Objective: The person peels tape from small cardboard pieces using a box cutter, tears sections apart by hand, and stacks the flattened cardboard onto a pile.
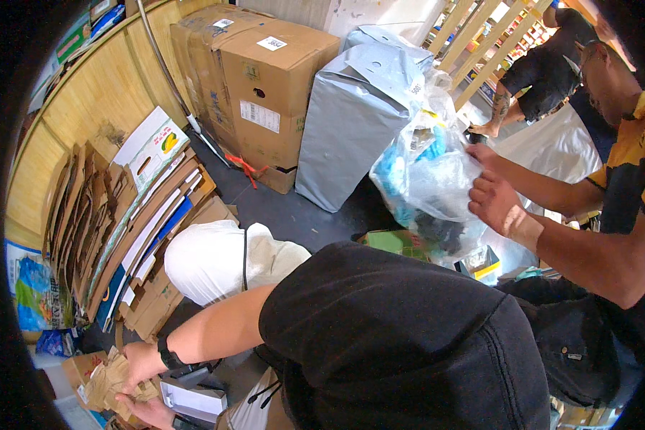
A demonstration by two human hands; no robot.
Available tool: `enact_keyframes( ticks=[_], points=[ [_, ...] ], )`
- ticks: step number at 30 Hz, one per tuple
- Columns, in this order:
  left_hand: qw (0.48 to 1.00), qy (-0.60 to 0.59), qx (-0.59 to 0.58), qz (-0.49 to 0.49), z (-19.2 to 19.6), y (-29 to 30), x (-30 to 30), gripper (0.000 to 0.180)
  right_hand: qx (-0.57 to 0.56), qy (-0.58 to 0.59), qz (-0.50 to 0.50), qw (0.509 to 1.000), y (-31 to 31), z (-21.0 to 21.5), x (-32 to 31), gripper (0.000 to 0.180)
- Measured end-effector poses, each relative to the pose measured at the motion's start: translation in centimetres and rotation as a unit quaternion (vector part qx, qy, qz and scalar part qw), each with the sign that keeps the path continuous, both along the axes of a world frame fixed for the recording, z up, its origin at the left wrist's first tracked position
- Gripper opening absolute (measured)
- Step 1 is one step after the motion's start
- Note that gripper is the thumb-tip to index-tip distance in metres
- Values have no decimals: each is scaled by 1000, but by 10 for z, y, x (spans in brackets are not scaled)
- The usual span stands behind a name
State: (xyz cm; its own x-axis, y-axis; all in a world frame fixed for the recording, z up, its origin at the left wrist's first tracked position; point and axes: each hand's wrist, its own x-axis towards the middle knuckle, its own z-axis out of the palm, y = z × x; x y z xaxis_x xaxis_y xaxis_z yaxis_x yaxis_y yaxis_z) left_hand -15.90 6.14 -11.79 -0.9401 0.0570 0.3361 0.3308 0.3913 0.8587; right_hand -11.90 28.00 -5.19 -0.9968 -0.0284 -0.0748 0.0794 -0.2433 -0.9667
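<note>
Crumpled brown packing paper point(107, 382) is bunched up at the lower left, between my two hands. My right hand point(142, 360), with a black band at its wrist, grips it from above. Below, my left hand point(150, 411) holds its lower side, and part of that hand is near the dark rim of the picture. Close beside my hands, an open white box point(193, 403) shows its pale inside. A brown cardboard box point(79, 369) lies behind the paper, partly covered by it.
Flattened cardboard point(97, 222) leans against a wooden panel point(86, 100). Farther off stand a large carton point(265, 93) and a grey wrapped parcel point(358, 107). White sacks point(208, 261) sit nearer. At right, another person's hands point(498, 201) hold a clear plastic bag point(437, 179).
</note>
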Motion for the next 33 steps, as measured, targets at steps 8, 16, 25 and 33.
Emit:
enact_keyframes(
  ticks=[8,16,25,33],
  points=[
    [998,-5,42,-46,9,2,4,55,197,37,-70,977,-8,20,13,47],
    [993,16,87,-78,-9,-4,-4,55,284,123,-49,950,-19,6,0,41],
    [860,-221,459,-31,3,-18,-24,52,351,171,-26,920,-21,10,-7,33],
    [916,-168,363,29,7,0,-22,43,381,216,-35,898,-21,1,-5,29]
  ],
)
